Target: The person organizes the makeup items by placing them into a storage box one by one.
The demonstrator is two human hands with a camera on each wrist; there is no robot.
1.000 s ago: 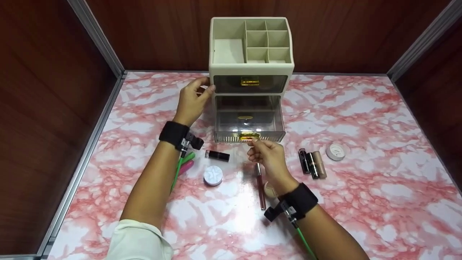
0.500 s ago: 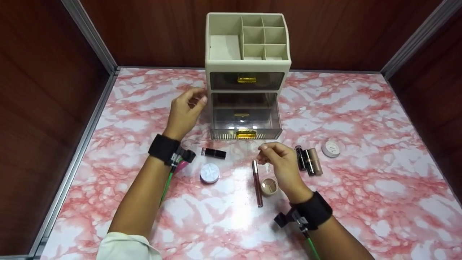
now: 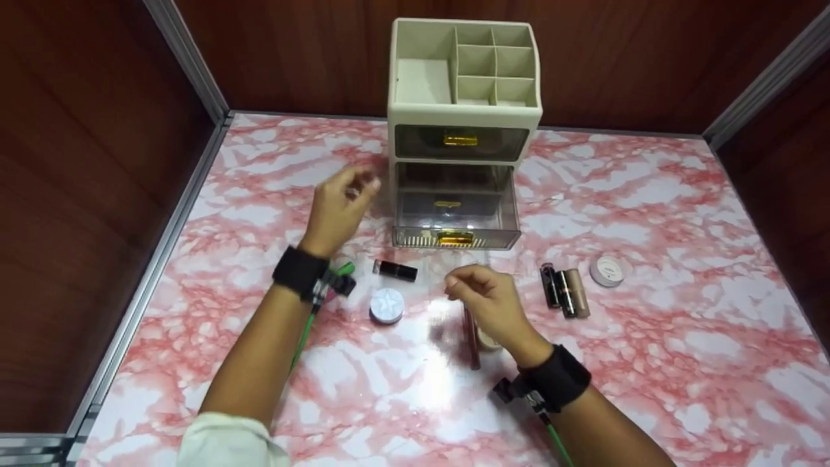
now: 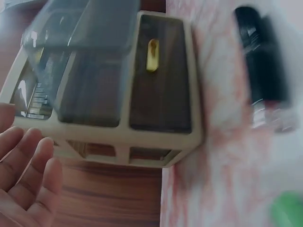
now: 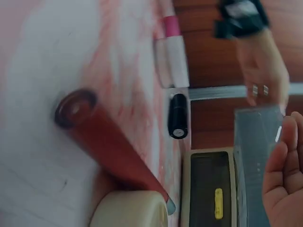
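A cream cosmetics organizer (image 3: 465, 115) stands at the back, its middle drawer (image 3: 421, 237) pulled out and showing no contents. My left hand (image 3: 340, 211) hovers left of the organizer, fingers loosely bent around nothing. In the left wrist view, its fingers (image 4: 38, 165) spread beside the organizer. My right hand (image 3: 493, 305) is raised in front of the drawer, fingers relaxed and holding nothing. Below it lies a dark red lip gloss tube (image 3: 475, 353), next to a round cream-rimmed compact (image 3: 489, 342) that the hand partly covers. The right wrist view shows this tube (image 5: 113, 142) up close.
Left of centre lie a black lipstick (image 3: 397, 270), a round star-lidded case (image 3: 387, 306) and a green tube (image 3: 345, 268). To the right are two black tubes, a beige tube (image 3: 577, 293) and a white round jar (image 3: 607, 271). Brown panels (image 3: 292, 58) enclose the table.
My left hand has come off the organizer's side and drawn away from it. My right hand has pulled back from the drawer's gold handle toward me. The drawer stays out.
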